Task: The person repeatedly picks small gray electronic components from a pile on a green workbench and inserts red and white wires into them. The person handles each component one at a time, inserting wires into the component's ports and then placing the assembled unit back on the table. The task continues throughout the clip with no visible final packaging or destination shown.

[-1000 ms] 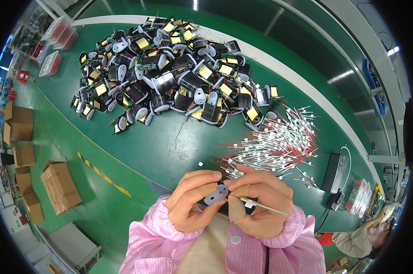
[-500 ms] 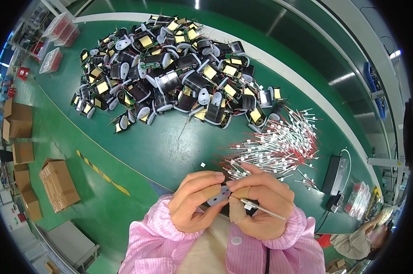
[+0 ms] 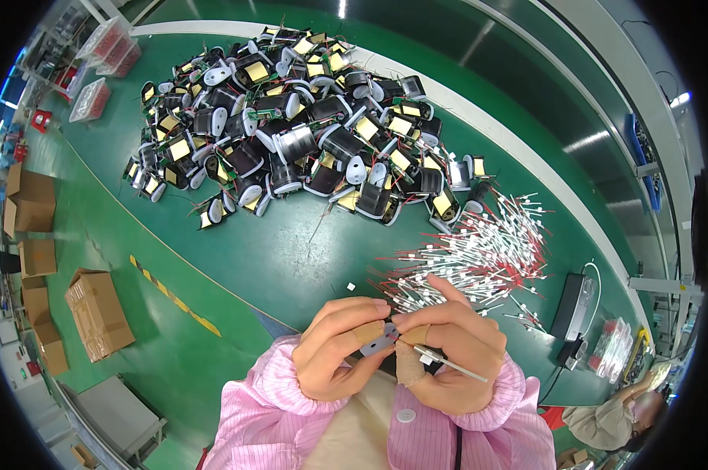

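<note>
Close to my body, my left hand (image 3: 334, 348) is closed around a small black unit with a grey oval end cap (image 3: 379, 342) that has holes in it. My right hand (image 3: 456, 352) meets it from the other side, thumb and fingers pinched at the cap's edge. A thin white-sleeved wire lead (image 3: 460, 366) sticks out from between the right fingers, pointing down and right. Its inner end is hidden at the fingertips. Tan tape wraps fingers on both hands. Just beyond them spreads a heap of red and white wire leads (image 3: 487, 254) with white connectors.
A large pile of black units (image 3: 323, 149) with grey caps and yellow pads covers the far side of the green table (image 3: 291, 251). One small white piece (image 3: 351, 287) lies nearby. At right are a black power box (image 3: 571, 305) and clear bags (image 3: 611, 352); another person (image 3: 612, 415) sits beyond.
The hands keep their hold on the unit and the wire lead, with only slight finger movement. The whole view has shifted a little.
</note>
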Demonstrator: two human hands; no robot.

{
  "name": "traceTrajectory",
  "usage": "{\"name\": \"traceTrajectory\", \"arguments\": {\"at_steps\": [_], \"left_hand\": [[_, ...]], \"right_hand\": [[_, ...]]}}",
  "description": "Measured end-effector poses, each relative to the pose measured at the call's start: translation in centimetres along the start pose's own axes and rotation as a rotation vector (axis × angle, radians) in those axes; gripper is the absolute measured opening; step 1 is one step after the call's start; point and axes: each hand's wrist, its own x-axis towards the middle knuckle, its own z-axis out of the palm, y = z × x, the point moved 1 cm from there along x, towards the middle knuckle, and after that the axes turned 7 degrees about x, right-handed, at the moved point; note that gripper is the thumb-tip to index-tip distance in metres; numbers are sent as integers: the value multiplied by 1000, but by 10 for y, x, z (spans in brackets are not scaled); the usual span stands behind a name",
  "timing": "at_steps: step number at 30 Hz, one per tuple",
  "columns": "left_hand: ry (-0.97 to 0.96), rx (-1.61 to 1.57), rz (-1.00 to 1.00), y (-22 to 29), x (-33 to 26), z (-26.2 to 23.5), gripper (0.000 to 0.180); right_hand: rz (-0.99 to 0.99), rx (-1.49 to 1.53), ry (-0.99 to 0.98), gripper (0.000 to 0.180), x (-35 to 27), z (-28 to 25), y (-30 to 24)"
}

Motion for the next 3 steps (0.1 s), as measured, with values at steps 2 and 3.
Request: {"name": "traceTrajectory", "arguments": {"at_steps": [2,3], "left_hand": [[1,-11,-3,-1,0,0,49],[1,-12,-2,-1,0,0,48]], "right_hand": [[3,1,-7,13,0,0,0],[-7,2,-6,13,2,0,0]]}}
